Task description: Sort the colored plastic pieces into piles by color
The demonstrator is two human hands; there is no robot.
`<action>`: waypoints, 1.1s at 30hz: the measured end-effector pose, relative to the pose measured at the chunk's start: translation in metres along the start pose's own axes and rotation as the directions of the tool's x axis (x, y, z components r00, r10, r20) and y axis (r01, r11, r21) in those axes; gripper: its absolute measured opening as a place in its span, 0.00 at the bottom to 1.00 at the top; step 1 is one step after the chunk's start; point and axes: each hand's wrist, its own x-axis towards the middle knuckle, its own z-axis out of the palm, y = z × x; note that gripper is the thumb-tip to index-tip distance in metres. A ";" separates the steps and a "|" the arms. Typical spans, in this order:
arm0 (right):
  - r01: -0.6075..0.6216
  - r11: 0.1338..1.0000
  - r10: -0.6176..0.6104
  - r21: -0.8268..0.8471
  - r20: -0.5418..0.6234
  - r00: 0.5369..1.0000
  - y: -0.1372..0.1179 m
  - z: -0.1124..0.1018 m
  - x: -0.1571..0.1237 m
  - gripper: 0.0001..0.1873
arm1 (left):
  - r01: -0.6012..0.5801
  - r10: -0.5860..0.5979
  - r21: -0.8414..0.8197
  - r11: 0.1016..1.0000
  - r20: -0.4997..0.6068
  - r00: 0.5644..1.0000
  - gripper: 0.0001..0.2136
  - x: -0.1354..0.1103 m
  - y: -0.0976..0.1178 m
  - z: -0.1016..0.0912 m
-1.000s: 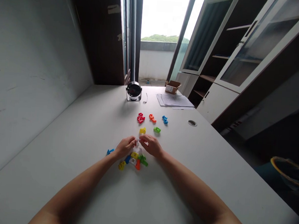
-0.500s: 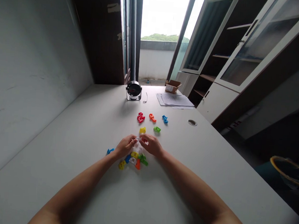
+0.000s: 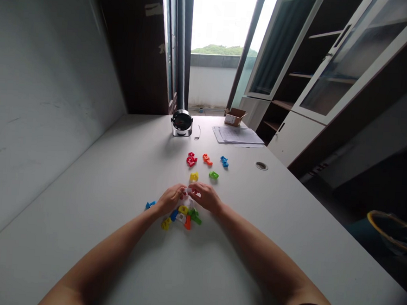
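My left hand (image 3: 170, 199) and my right hand (image 3: 205, 197) meet over a small pile of coloured plastic pieces (image 3: 185, 215) on the white table (image 3: 125, 175). Both hands pinch a small white piece (image 3: 187, 190) between their fingertips, just above the pile. A lone blue piece (image 3: 149, 205) lies left of my left hand. Farther away lie sorted pieces: red (image 3: 191, 159), orange (image 3: 207, 159), blue (image 3: 224, 161), yellow (image 3: 194, 176) and green (image 3: 213, 175).
A round metal-cased device (image 3: 182, 123) with a cord stands at the table's far end, beside a stack of papers (image 3: 237, 136) and a small cardboard box (image 3: 235, 117). A cable hole (image 3: 261, 166) sits near the right edge. Open glass-door cabinets (image 3: 299, 75) stand at right.
The hands have stayed together over the pile, with only slight finger movement on the white piece. Nothing else on the table has moved.
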 end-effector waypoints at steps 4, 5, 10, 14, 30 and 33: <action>-0.010 1.000 0.010 -0.015 -0.016 1.000 0.001 0.001 0.000 0.09 | 0.015 -0.015 0.001 1.000 -0.010 1.000 0.22 0.000 0.000 0.000; -0.013 1.000 0.012 -0.023 -0.021 1.000 0.002 0.001 -0.001 0.09 | 0.014 -0.014 0.006 1.000 -0.021 1.000 0.21 0.001 0.000 0.001; -0.005 0.996 0.001 -0.092 -0.041 0.999 0.007 0.004 -0.003 0.06 | 0.022 -0.013 0.077 0.997 -0.111 0.994 0.16 0.002 -0.003 0.001; 0.024 0.991 -0.026 -0.134 -0.017 1.000 0.008 0.005 -0.004 0.06 | -0.002 0.016 0.139 0.990 -0.096 0.995 0.13 0.003 -0.004 0.001; -0.046 0.999 0.046 -0.013 -0.036 0.998 0.000 0.000 -0.001 0.07 | -0.026 0.043 0.161 0.987 -0.105 0.994 0.16 0.002 -0.006 0.001; -0.043 0.999 0.042 -0.026 -0.043 0.998 -0.001 0.000 0.000 0.08 | -0.030 0.045 0.147 0.989 -0.099 0.994 0.16 0.002 -0.006 0.001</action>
